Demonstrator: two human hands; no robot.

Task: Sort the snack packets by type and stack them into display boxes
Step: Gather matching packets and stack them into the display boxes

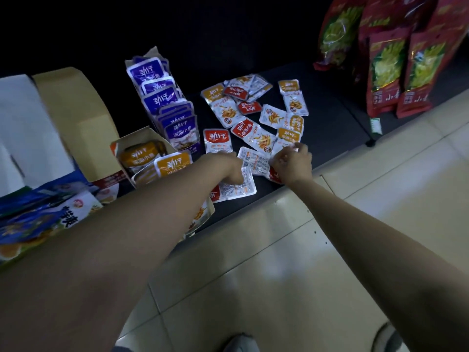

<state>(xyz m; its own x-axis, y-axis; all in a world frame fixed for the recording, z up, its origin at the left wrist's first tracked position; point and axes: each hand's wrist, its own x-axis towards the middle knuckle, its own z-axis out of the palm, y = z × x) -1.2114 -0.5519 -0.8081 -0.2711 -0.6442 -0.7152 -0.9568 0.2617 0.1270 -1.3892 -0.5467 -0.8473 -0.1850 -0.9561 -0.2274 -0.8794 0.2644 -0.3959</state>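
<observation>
Black shelf [330, 128], low to the ground, seen from above by a person leaning over it with both bare arms stretched forward. Red-topped and orange-topped loose packets [253, 138] lie mixed across its middle, some overlapping, some face down. At the left, purple packets [181, 128] stand upright in a row in their display box. Just left of the left forearm an open cardboard box [119, 146] holds orange packets [172, 165], so the sorted types sit apart from the unsorted heap.

The left hand [228, 166] rests knuckles-up on a face-down silver packet [243, 185] near the shelf's front edge. Its fingers bend down out of sight, so whether it pins or pinches the packet cannot be told. The right hand [294, 162], just beside it, has its fingers curled and appears to pinch the near end of an orange packet [288, 137], probably to pick it out for the cardboard box.

The nearest packets lie close to the front lip, with pale tiled floor [380, 199] beyond; a careless sweep could push one off. Open dark shelf lies right of the heap, before tall red bags [385, 72] at the far right. On the left, the boxes and blue bags [50, 217] crowd in, leaving little room.
</observation>
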